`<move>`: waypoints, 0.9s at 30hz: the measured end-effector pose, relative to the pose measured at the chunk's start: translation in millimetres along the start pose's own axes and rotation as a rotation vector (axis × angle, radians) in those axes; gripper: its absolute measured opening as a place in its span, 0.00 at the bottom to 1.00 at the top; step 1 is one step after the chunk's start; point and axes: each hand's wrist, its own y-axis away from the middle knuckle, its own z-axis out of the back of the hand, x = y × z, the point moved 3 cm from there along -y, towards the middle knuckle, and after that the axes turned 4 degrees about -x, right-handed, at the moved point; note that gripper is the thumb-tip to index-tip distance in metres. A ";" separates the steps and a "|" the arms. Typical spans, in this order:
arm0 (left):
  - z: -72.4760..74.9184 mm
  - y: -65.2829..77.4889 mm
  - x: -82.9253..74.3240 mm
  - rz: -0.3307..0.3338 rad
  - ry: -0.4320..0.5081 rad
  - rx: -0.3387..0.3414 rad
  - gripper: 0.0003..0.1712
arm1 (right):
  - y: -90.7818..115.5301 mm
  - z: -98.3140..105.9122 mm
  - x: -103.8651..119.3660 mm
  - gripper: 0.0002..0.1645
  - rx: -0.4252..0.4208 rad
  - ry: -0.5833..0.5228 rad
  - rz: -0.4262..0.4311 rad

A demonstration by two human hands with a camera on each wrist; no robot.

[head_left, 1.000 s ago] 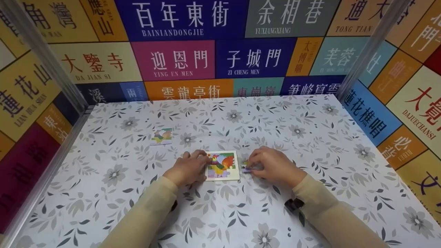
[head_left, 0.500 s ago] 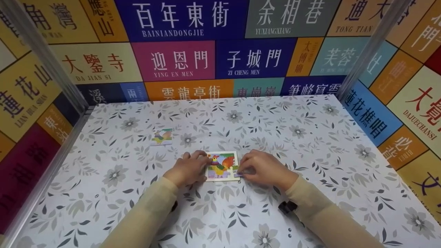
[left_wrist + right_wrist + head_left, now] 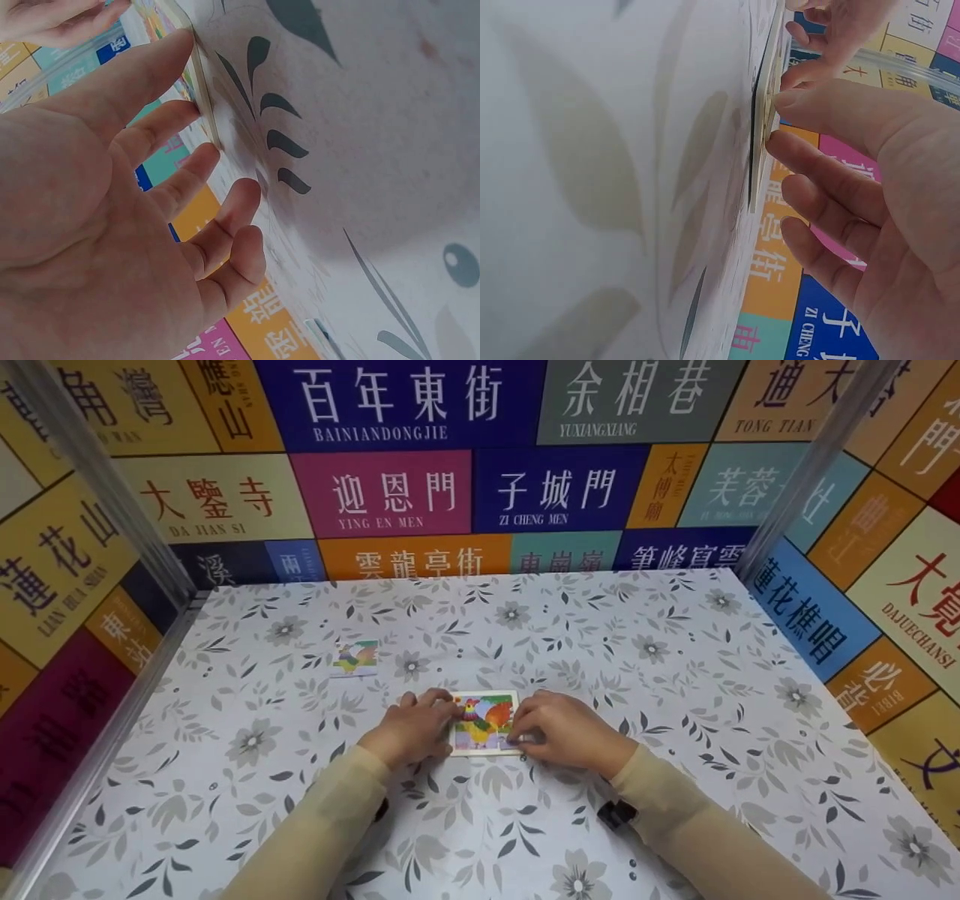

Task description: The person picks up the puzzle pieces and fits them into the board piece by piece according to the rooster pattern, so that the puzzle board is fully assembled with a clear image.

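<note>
A small jigsaw puzzle board (image 3: 487, 754) with a white frame and a rooster picture (image 3: 478, 726) lies flat on the table. My left hand (image 3: 415, 725) rests at its left side. In the left wrist view the thumb (image 3: 139, 71) and index fingertip touch the frame's edge, the other fingers loosely bent beside it. My right hand (image 3: 562, 731) is over the board's lower right corner, its thumb and index finger pinching a small puzzle piece there. The fingertips mostly hide that piece. In the right wrist view the thumb (image 3: 825, 109) and index finger meet right at the frame.
A card (image 3: 355, 658) with the same rooster picture lies farther back and to the left. The white table (image 3: 675, 705) has a grey floral print. Upright panels (image 3: 382, 491) with coloured place-name signs enclose its back and sides.
My right hand has moved left with the puzzle piece, from beside the board to over its lower right corner. My left hand has stayed at the board's left side.
</note>
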 end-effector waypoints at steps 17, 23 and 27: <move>-2.9 -1.6 2.9 0.010 -0.018 0.013 0.31 | -2.8 -3.4 0.4 0.06 0.045 -0.029 -0.021; -0.6 0.6 1.2 -0.012 -0.016 0.003 0.30 | -5.2 -3.4 -3.7 0.06 0.050 -0.098 -0.040; 2.4 -0.1 -0.5 -0.030 -0.019 -0.015 0.30 | -6.6 -3.5 -6.4 0.07 0.066 -0.126 -0.069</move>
